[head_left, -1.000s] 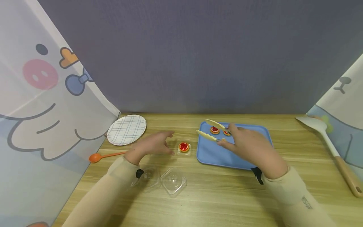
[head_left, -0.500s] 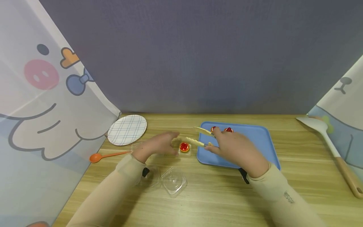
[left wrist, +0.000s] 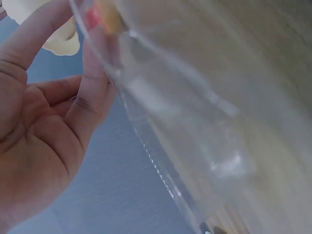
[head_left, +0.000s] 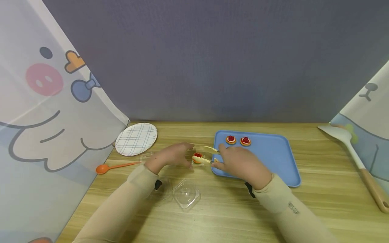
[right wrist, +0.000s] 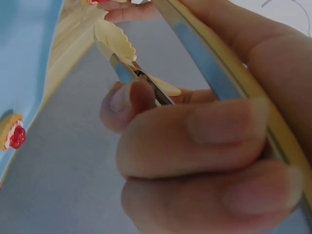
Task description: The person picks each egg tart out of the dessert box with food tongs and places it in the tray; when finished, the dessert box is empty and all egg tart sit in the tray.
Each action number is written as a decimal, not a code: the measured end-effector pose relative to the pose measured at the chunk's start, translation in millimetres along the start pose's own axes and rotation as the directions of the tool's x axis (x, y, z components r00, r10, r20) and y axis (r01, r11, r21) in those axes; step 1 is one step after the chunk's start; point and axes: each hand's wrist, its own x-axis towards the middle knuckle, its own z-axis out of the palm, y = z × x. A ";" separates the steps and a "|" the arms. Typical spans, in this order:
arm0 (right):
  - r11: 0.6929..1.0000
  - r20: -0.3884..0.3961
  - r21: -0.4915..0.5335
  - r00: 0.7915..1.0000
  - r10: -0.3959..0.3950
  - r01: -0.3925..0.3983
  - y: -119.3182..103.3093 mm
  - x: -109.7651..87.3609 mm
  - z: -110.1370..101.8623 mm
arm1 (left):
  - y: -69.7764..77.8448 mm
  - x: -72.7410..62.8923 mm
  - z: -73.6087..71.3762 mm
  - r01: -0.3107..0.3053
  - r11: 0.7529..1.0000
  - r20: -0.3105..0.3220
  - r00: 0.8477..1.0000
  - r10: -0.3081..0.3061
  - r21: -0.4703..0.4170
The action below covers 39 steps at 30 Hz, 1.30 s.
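Observation:
My right hand [head_left: 241, 162] grips a pair of tongs [right wrist: 222, 63] with cream scalloped tips and metal arms. In the head view the tongs' tips stand apart, the lower one overlapping a red-topped tart [head_left: 197, 156]. That tart sits in a clear plastic container, partly hidden by the tongs. My left hand [head_left: 173, 156] reaches in from the left, fingers and thumb apart at the container's side. In the left wrist view, clear plastic [left wrist: 195, 112] crosses in front of its fingertips. Two berry tarts, a left one [head_left: 231, 139] and a right one [head_left: 245, 141], rest on the blue tray [head_left: 273, 158].
A checked white plate [head_left: 136, 139] and an orange spoon [head_left: 102, 168] lie at the left. Nearer me is an open clear clamshell container [head_left: 186, 194], partly under my left sleeve. A white turner [head_left: 343, 135] with a wooden handle lies far right, by the printed cloth wall.
My right hand has carried the tongs left from the tray's tarts to the tart in the container. The left hand has shifted slightly right, closer to that container.

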 end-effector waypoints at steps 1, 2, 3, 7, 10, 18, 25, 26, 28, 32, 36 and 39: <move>1.000 0.000 0.001 1.000 -0.004 0.004 -0.5 0.7 1.2 | 0.2 0.3 0.4 0.002 1.000 0.002 1.000 -0.002 -0.002; 1.000 -0.001 -0.002 1.000 -0.008 0.008 -1.0 1.5 2.3 | 0.5 0.6 0.7 -0.001 1.000 0.002 1.000 0.001 -0.006; 1.000 0.003 -0.004 1.000 -0.007 0.007 -1.6 2.6 3.0 | 0.5 0.9 1.1 -0.003 1.000 0.002 1.000 0.003 -0.010; 1.000 0.027 -0.006 1.000 0.001 -0.001 -4.9 5.8 3.2 | -0.7 3.0 2.6 -0.007 1.000 0.000 1.000 0.007 -0.018; 1.000 0.044 -0.012 0.999 0.006 -0.006 -7.3 7.9 2.6 | -1.0 3.9 3.2 -0.005 1.000 -0.002 1.000 0.005 -0.012; 0.999 0.046 -0.038 0.999 -0.001 0.003 -10.3 13.5 2.7 | -0.2 4.3 2.8 -0.005 1.000 -0.011 1.000 0.005 -0.014; 0.999 0.049 -0.046 0.999 0.002 0.001 -13.2 15.4 1.5 | -2.4 6.3 4.4 -0.004 1.000 -0.010 1.000 0.004 -0.018; 0.999 0.051 -0.050 0.999 0.005 -0.002 -13.6 16.2 1.2 | -2.8 6.5 4.5 -0.002 1.000 -0.011 1.000 0.002 -0.018; 0.998 0.055 -0.056 0.998 0.009 -0.006 -14.7 17.3 1.0 | -3.6 6.6 4.7 0.001 1.000 -0.013 1.000 -0.001 -0.017; 0.998 0.062 -0.066 0.998 0.018 -0.014 -18.5 19.3 -0.5 | -3.9 6.5 4.9 0.009 1.000 -0.012 1.000 -0.009 -0.024; 0.997 0.049 -0.074 0.999 0.010 -0.006 -21.8 20.1 -1.8 | -2.9 6.5 4.8 0.013 1.000 -0.008 1.000 -0.013 -0.023; 0.996 0.035 -0.086 0.999 0.007 -0.004 -22.9 20.5 -2.8 | -2.4 6.7 4.9 0.013 1.000 -0.009 1.000 -0.013 -0.021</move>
